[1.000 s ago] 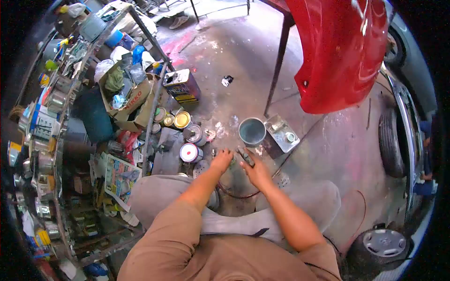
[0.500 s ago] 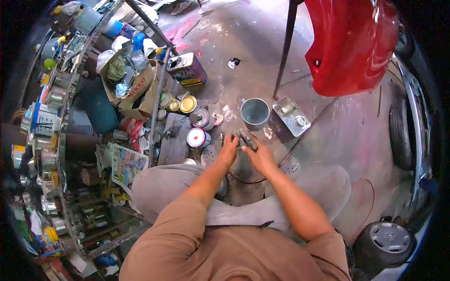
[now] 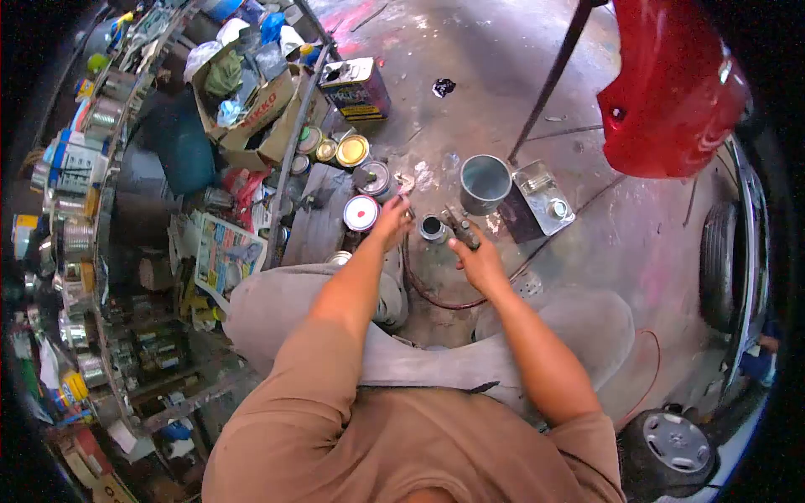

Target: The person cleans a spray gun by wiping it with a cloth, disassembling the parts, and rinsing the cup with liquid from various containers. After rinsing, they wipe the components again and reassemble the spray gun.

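The right hand (image 3: 480, 261) is wrapped around a spray gun (image 3: 460, 228), which sits low over the floor just in front of the knees; a dark hose (image 3: 436, 300) loops from under it. The gun looks like stiff metal with some heft, probably slick with paint, so the handle is the sound place to grip it. Just beside it is a small open cup (image 3: 433, 226), likely light and easy to tip. The left hand (image 3: 390, 223) hovers with fingers loosely curled next to the cup; I cannot tell whether it pinches anything. Past them stand a grey pail (image 3: 484, 184), a red-lidded can (image 3: 360, 213), and a red panel (image 3: 671, 92)
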Available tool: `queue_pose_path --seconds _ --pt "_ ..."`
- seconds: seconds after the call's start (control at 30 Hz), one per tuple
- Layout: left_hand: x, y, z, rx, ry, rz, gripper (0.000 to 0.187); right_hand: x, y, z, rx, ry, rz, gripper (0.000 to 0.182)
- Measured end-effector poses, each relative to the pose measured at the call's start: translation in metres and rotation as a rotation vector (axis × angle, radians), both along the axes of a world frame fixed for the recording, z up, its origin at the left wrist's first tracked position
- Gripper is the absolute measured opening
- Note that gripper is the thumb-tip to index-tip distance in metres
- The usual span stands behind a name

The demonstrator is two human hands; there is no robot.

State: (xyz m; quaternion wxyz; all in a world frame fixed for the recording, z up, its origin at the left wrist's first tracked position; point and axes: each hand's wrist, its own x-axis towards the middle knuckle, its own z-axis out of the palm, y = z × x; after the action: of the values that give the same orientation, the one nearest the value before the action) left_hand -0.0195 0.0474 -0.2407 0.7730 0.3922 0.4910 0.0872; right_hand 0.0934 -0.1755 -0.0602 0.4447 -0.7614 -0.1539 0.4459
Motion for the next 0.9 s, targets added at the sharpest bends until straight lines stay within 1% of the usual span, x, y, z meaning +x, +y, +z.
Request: queue_pose_path --seconds 0.03,0.1,0.13,0.23,0.27,0.3,0.37,0.43,0.5,0.6,0.7,0.73,0.77,0.8,0.83,0.87,0.9 --pt "-0.001 0.010 0.002 0.006 0.008 0.076 0.061 -0.001 -0.001 -0.003 0.014 0.011 -0.021 0.060" --pt "0.001 0.026 0.016 -0.120 -0.179 0.146 0.057 -0.001 -0.003 -0.010 0.048 0.030 -0.074 0.059" --pt "0.003 0.035 0.019 -0.180 -0.274 0.179 0.055 0.000 -0.004 -0.017 0.041 0.029 -0.064 0.060" --pt "0.019 0.069 0.016 -0.156 -0.262 0.293 0.048 0.004 -0.007 -0.034 0.026 0.025 -0.047 0.062" --pt "0.025 0.084 0.014 -0.097 -0.233 0.338 0.048 0.003 -0.008 -0.036 0.021 0.024 -0.048 0.062" --pt "0.027 0.101 0.012 -0.111 -0.204 0.368 0.048 0.004 -0.008 -0.038 0.017 0.021 -0.051 0.063" --pt "0.026 0.138 0.006 -0.137 -0.145 0.422 0.048 0.008 -0.011 -0.039 -0.068 0.018 -0.008 0.062" --pt "0.022 0.171 -0.006 -0.185 -0.145 0.432 0.050 0.008 -0.010 -0.029 -0.116 0.041 -0.012 0.062" --pt "0.022 0.186 -0.013 -0.173 -0.183 0.474 0.050 0.006 -0.008 -0.014 -0.127 0.090 -0.057 0.062" --pt "0.023 0.195 -0.010 -0.127 -0.190 0.489 0.050 0.010 -0.011 -0.028 -0.103 0.135 -0.053 0.062" --pt "0.017 0.214 -0.042 -0.076 -0.106 0.575 0.048 0.011 -0.011 -0.030 -0.081 0.103 -0.085 0.061" --pt "0.022 0.207 -0.033 0.089 0.150 0.683 0.044 0.011 -0.012 -0.030 -0.099 0.090 -0.071 0.060" --pt "0.023 0.195 -0.023 0.397 0.361 0.541 0.043 0.013 -0.012 -0.030 -0.115 0.078 -0.060 0.060" --pt "0.025 0.169 0.006 0.705 0.561 0.380 0.042 0.014 -0.011 -0.030 -0.130 0.065 -0.048 0.060" --pt "0.024 0.139 0.021 1.012 0.749 0.198 0.040 0.014 -0.010 -0.028 -0.155 0.042 -0.041 0.060" --pt "0.023 0.109 0.008 1.226 0.639 0.112 0.035 0.014 -0.008 -0.024 -0.177 0.020 -0.033 0.060" --pt "0.019 0.082 0.007 1.266 0.598 -0.151 0.033 0.013 -0.006 -0.022 -0.197 0.000 -0.022 0.060"
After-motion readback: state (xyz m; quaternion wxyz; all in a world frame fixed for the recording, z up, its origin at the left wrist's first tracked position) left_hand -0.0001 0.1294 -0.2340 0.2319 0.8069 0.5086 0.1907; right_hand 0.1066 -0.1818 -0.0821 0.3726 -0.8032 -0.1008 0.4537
